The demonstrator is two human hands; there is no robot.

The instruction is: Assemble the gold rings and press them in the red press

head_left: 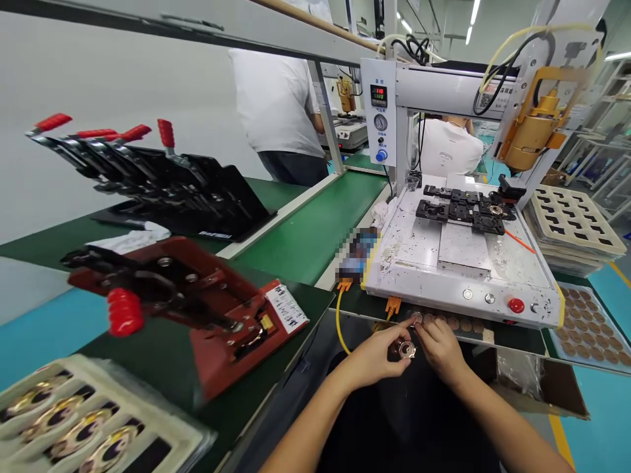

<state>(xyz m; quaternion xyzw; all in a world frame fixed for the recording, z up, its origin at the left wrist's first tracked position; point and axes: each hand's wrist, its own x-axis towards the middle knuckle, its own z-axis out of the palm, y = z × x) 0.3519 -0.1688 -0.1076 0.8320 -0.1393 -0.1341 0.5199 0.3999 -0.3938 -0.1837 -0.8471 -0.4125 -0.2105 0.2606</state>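
Note:
My left hand [373, 356] and my right hand [440, 346] meet low in front of me, below the bench edge, and together pinch a small round metal part [407, 350] with a dark body. My right hand's fingertips also reach up toward a row of small brown discs [451, 322] lying along the front edge of a white dispensing machine [458, 259]. On the machine's bed sits a black fixture [463, 210] with several sockets.
A red toggle-clamp press [197, 309] stands at my left, with a black multi-clamp jig [167, 184] behind it. Trays of gold-ringed parts [73, 420] lie at the lower left, a tray of brown discs [591, 328] and stacked cream trays [572, 223] at right. Two people in white shirts work beyond the green conveyor [315, 230].

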